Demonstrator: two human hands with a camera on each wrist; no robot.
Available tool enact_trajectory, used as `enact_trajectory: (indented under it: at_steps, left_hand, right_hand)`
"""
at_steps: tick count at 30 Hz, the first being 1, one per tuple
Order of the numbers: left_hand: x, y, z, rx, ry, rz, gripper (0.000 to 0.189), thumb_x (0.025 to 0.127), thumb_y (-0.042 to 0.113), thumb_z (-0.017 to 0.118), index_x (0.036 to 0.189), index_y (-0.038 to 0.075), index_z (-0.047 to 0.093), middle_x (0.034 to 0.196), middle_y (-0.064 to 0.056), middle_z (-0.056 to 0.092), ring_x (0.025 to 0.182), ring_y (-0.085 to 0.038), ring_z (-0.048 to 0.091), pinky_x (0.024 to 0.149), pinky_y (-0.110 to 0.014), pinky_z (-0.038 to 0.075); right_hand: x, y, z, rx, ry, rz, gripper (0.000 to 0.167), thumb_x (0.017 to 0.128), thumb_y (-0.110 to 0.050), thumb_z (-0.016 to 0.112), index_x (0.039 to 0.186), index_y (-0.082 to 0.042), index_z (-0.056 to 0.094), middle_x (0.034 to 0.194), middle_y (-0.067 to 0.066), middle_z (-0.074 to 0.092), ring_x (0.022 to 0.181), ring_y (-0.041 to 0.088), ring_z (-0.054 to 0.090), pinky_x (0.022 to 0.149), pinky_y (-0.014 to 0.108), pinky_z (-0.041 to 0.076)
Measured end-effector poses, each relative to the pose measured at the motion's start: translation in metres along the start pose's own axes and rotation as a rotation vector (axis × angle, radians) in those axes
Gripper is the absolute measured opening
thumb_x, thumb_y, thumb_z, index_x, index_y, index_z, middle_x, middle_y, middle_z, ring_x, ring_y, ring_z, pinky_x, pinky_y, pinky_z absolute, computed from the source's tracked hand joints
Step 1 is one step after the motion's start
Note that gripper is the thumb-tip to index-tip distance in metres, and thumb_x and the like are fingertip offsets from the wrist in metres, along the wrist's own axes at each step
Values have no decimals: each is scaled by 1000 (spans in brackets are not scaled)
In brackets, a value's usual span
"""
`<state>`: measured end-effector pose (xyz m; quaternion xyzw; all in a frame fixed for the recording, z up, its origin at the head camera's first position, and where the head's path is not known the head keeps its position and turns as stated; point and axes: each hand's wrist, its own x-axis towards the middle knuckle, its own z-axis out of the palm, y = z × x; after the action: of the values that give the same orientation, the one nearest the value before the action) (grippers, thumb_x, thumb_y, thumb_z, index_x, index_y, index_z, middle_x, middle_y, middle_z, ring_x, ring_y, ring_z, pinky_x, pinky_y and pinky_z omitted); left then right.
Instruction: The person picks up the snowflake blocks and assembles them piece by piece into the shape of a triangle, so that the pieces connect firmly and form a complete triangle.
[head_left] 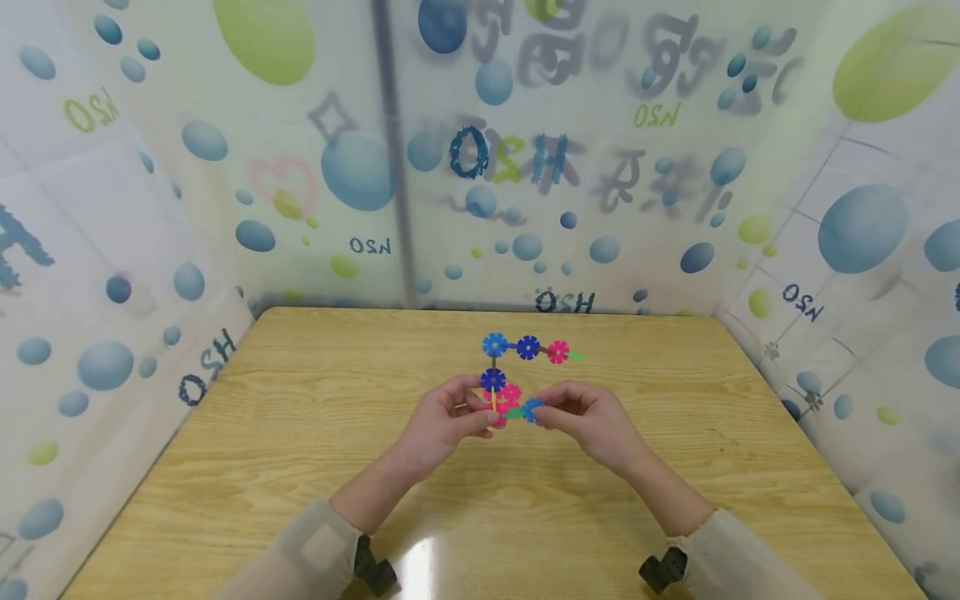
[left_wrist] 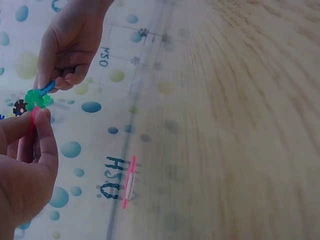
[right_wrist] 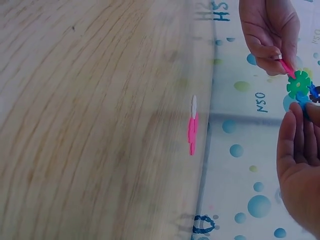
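1. The left hand point(head_left: 450, 417) pinches a pink notched disc point(right_wrist: 287, 67); the right hand point(head_left: 600, 421) pinches a light-blue disc point(head_left: 531, 409), a green disc point(right_wrist: 294, 80) between them.
2. Just beyond, a bent disc chain point(head_left: 528, 341) shows blue, brown and pink.
3. Pink-and-white pieces point(left_wrist: 126, 197) lie on the wood-grained worktop point(head_left: 300, 375), before a bubble-printed wall point(head_left: 360, 171).

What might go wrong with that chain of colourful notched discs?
The light blue notched disc might slip, as the right hand holds it only in a fingertip pinch. Pushing it against the green notched disc might twist or loosen the pink notched disc that the left hand pinches. The long, bent multicoloured chain beyond the hands might wobble or come apart too.
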<state>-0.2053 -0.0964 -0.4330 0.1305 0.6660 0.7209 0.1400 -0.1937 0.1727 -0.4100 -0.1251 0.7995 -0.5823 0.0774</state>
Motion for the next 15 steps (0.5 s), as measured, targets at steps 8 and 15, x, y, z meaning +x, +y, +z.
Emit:
enact_trajectory:
  at_steps: [8,15]
  left_hand:
    - [2,-3,1,4,-1,-17,56,103,-1,73,154,0,51,100,-3,68,93,-16,80,95,-39,67]
    - [3,-2,1,-1,-7,-17,60,102,-2,74,156,-1,48,99,-4,68,91,-15,80,94,-37,67]
  right_hand:
    - [2,2,3,3,29,9,23,102,-26,81,117,-8,82,106,8,82,99,27,78,95,38,66]
    - [3,6,6,18,55,7,21,103,-23,80,116,-7,83,101,6,82,92,19,75,93,39,66]
